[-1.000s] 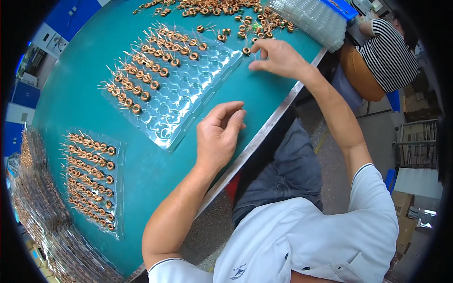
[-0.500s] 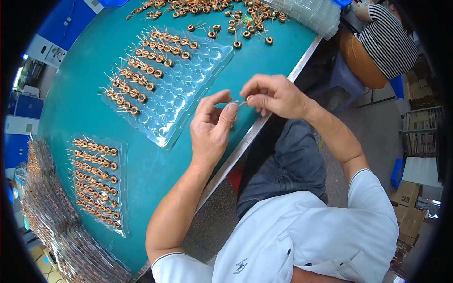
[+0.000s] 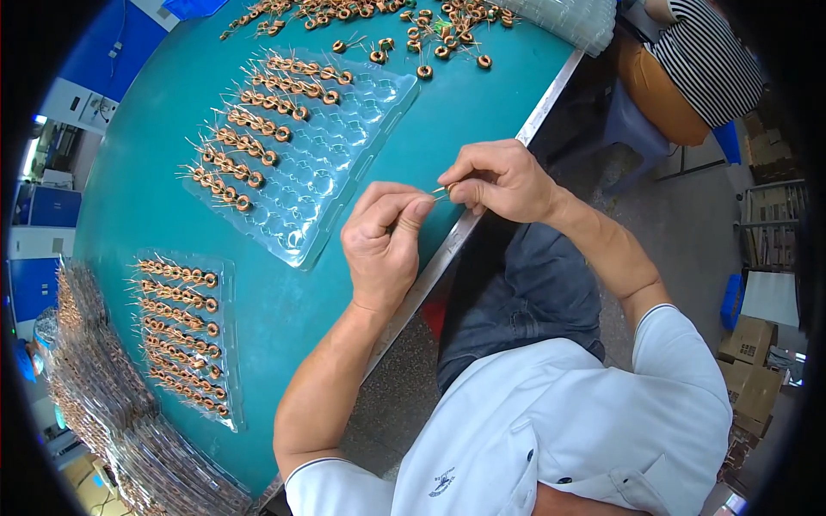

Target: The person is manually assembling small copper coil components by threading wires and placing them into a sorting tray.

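Between my two hands, over the table's near edge, is a small copper-wound ring coil with thin wire leads. My right hand pinches the ring itself, and its fingers partly cover it. Thumb and forefinger of my left hand are closed on the ends of the leads. Just beyond my left hand lies a clear plastic tray with round pockets. Rows of similar coils fill its left part, leads pointing left; the pockets on its right side hold none.
A heap of loose coils lies at the far side of the green table. Another filled tray sits at left, beside tall stacks of filled trays. Nested clear trays stand at the far right corner. A person sits beyond.
My left fingers have closed from a looser curl into a pinch on the coil's leads. The right hand keeps its hold on the ring. The whole view has shifted slightly.
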The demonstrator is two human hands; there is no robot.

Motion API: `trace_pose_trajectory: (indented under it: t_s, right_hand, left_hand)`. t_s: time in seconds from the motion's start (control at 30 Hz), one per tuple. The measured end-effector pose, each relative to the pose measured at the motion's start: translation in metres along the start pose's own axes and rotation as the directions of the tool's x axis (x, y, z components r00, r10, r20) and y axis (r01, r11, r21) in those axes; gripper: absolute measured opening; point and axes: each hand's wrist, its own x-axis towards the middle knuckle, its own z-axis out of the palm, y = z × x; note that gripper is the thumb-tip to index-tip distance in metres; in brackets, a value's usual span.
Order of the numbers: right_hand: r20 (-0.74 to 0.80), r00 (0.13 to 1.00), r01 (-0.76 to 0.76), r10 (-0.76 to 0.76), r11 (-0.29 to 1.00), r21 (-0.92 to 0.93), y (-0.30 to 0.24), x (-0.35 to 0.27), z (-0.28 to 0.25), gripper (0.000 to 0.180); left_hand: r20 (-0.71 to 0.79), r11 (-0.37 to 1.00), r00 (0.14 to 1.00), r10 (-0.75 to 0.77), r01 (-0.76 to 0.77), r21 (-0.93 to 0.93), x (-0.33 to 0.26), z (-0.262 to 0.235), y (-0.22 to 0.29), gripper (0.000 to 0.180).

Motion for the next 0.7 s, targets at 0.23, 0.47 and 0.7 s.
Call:
trace_pose_trajectory:
  t_s: [0.23, 0.47, 0.7]
  right_hand:
    - [-0.250, 0.967, 0.095, -0.038, 0.971, 0.221, 0.009, -0.002, 0.007, 0.020]
    - [-0.154, 0.988, 0.030, 0.031, 0.923, 0.383, 0.000, -0.001, 0.014, 0.025]
    - [-0.034, 0.999, 0.019, -0.008, 0.947, 0.322, -0.002, -0.002, 0.013, 0.021]
  left_hand:
    - [-0.086, 0.919, 0.960, -0.268, 0.228, -0.322, 0.005, 0.004, -0.003, 0.031]
    - [0.088, 0.936, 0.968, -0.233, 0.248, -0.249, 0.006, 0.003, -0.005, 0.023]
    - [0.111, 0.928, 0.969, -0.222, 0.245, -0.282, 0.003, -0.003, -0.006, 0.018]
